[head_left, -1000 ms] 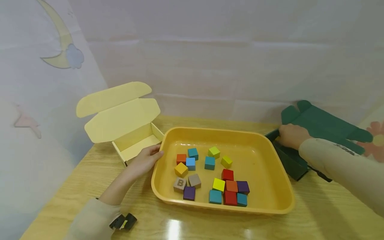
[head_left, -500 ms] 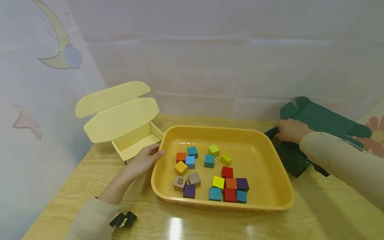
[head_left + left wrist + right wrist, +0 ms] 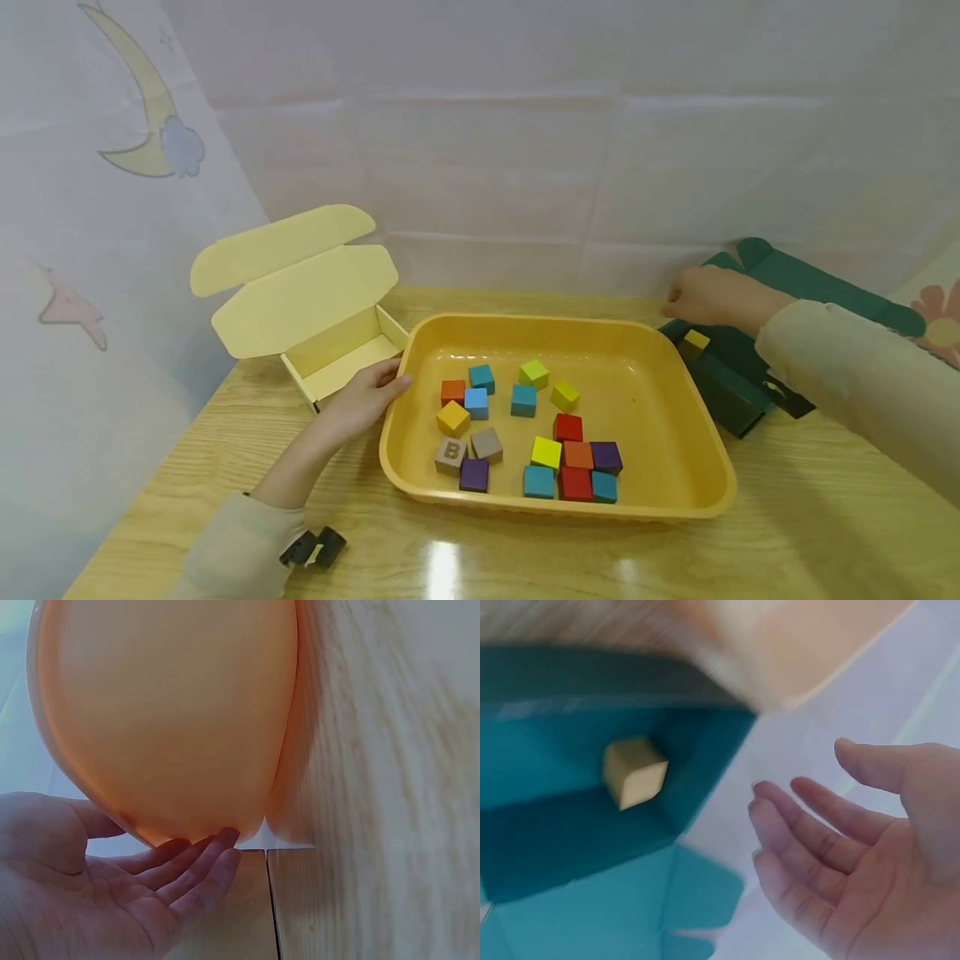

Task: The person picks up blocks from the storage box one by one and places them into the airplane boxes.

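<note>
A yellow tray holds several coloured wooden cubes, among them a lime cube and a grey cube marked B. My left hand grips its left rim, thumb at the edge and fingers against the outer wall, as the left wrist view shows. To the right stands a dark green cardboard box, lid raised. Inside it, near one end, lies a yellow cube. Over the box's far left corner is my right hand, fingers relaxed and holding nothing in the right wrist view.
Left of the tray a pale yellow cardboard box stands with its lid up. All of it rests on a wooden table. Behind hangs a white backdrop with printed shapes.
My right hand has come up out of the green box and shifted slightly left, uncovering the yellow cube inside. The left hand and tray hold their place.
</note>
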`<state>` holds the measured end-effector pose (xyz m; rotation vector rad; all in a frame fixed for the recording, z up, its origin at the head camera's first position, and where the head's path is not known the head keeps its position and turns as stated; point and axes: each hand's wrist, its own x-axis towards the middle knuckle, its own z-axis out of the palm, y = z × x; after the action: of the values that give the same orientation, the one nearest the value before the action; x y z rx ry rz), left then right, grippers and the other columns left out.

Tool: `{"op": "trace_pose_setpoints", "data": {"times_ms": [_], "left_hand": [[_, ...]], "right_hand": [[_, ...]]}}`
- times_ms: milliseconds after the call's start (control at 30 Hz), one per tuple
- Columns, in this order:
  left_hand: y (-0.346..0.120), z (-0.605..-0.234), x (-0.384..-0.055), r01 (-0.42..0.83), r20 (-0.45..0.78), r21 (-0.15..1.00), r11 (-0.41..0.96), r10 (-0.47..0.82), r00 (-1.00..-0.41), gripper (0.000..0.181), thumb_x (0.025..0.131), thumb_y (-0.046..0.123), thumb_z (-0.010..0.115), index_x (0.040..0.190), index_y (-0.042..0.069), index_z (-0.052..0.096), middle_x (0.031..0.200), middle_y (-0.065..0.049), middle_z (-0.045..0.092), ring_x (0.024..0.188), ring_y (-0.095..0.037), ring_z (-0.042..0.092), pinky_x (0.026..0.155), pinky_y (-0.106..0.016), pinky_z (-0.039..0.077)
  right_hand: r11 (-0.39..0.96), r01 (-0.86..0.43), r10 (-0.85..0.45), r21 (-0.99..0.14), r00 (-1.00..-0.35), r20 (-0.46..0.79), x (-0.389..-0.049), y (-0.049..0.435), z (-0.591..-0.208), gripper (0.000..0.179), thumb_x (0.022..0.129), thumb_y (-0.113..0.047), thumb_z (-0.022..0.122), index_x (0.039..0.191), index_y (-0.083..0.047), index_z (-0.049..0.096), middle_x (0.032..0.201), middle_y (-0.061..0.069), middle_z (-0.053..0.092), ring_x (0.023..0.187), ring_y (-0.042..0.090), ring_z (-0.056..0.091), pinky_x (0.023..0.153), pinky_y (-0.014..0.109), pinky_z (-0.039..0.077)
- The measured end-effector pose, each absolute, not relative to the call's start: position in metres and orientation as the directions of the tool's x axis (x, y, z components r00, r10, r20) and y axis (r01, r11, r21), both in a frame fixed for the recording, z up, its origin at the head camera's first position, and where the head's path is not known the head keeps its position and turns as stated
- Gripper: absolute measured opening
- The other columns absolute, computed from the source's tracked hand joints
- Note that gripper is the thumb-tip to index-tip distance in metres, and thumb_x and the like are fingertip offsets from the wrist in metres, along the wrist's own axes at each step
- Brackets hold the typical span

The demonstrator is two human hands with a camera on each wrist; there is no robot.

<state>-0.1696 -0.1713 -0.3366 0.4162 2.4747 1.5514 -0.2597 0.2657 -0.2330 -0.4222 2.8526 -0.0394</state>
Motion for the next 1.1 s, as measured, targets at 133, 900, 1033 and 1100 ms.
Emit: {"op": "trace_pose_setpoints", "data": {"times_ms": [133, 900, 1033, 1100], "left_hand": [[-0.172, -0.337, -0.169, 0.137, -0.010, 0.904, 0.404, 0.342, -0.940, 0.044, 0.107, 0.012, 0.043, 0.143, -0.015, 0.039, 0.134, -0.031, 0.054, 0.117, -0.038, 0.059, 0.098, -0.047, 0.049], [-0.174, -0.336, -0.170, 0.120, -0.030, 0.908, 0.401, 0.348, -0.937, 0.048, 0.107, 0.014, 0.043, 0.145, -0.014, 0.035, 0.136, -0.032, 0.051, 0.118, -0.039, 0.059, 0.097, -0.046, 0.050], [-0.175, -0.336, -0.170, 0.119, -0.031, 0.909, 0.399, 0.350, -0.936, 0.048, 0.107, 0.014, 0.043, 0.145, -0.014, 0.034, 0.135, -0.032, 0.052, 0.117, -0.039, 0.059, 0.096, -0.045, 0.051], [-0.175, -0.337, -0.170, 0.120, -0.030, 0.909, 0.399, 0.350, -0.936, 0.048, 0.107, 0.014, 0.043, 0.145, -0.014, 0.034, 0.135, -0.032, 0.053, 0.116, -0.039, 0.060, 0.095, -0.045, 0.052]], "right_hand": [[0.938, -0.316, -0.343, -0.139, -0.905, -0.254, -0.253, 0.242, -0.230, 0.035, 0.100, -0.022, 0.058, 0.111, 0.010, 0.066, 0.088, 0.010, 0.070, 0.070, 0.018, 0.063, 0.066, 0.042, 0.055], [0.902, -0.420, -0.432, -0.104, -0.857, -0.281, -0.219, 0.171, -0.262, 0.026, 0.094, -0.029, 0.069, 0.104, -0.005, 0.073, 0.100, 0.008, 0.070, 0.080, 0.021, 0.063, 0.079, 0.042, 0.056], [0.896, -0.433, -0.443, -0.100, -0.849, -0.288, -0.214, 0.164, -0.266, 0.025, 0.093, -0.028, 0.070, 0.104, -0.006, 0.073, 0.097, 0.005, 0.070, 0.079, 0.019, 0.062, 0.079, 0.040, 0.056], [0.889, -0.448, -0.455, -0.095, -0.844, -0.285, -0.211, 0.161, -0.269, 0.025, 0.092, -0.028, 0.071, 0.104, -0.006, 0.073, 0.092, 0.003, 0.069, 0.076, 0.018, 0.060, 0.077, 0.039, 0.055]]}}
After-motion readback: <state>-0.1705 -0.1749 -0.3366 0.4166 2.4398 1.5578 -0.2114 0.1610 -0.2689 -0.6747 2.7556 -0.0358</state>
